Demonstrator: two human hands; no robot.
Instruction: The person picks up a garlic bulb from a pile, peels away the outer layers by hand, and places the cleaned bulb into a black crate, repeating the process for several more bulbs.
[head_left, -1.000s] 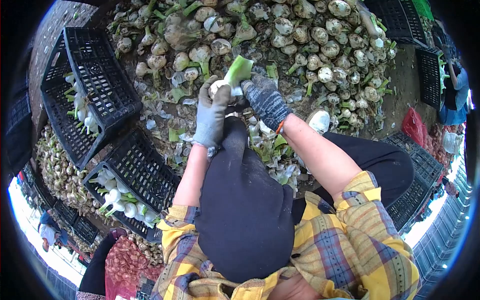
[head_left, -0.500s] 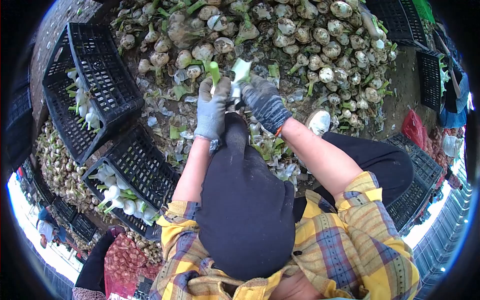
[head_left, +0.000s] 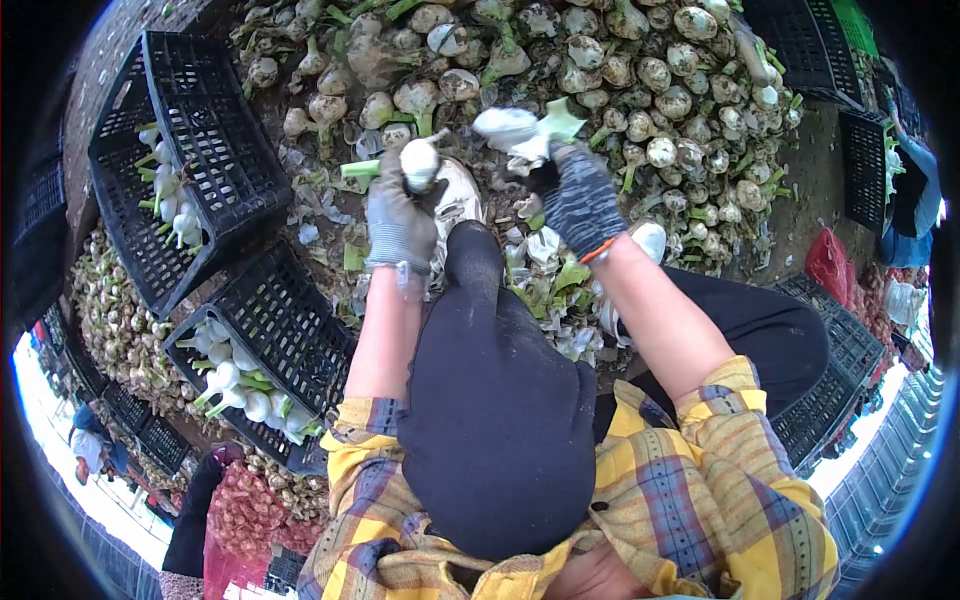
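Observation:
My left hand, in a grey work glove, is closed around a garlic bulb that looks white and clean. Its cut green stem sticks out to the left of the fingers. To the right, my right hand in a dark patterned glove pinches a strip of garlic husk, white with a pale green end. The strip is apart from the bulb. Part of the right fingers is hidden beneath it. Beyond both hands lies a heap of unpeeled garlic with soil on it.
On the left, a black crate and another crate hold white garlic with green stems. Peelings litter the ground around my shoe. Another crate lies by my right knee. Red mesh sacks and a person are at lower left.
My hands have moved apart from near each other. The left one has turned, so the bulb shows and its stem points left. My right hand has moved right with the husk, now off the bulb.

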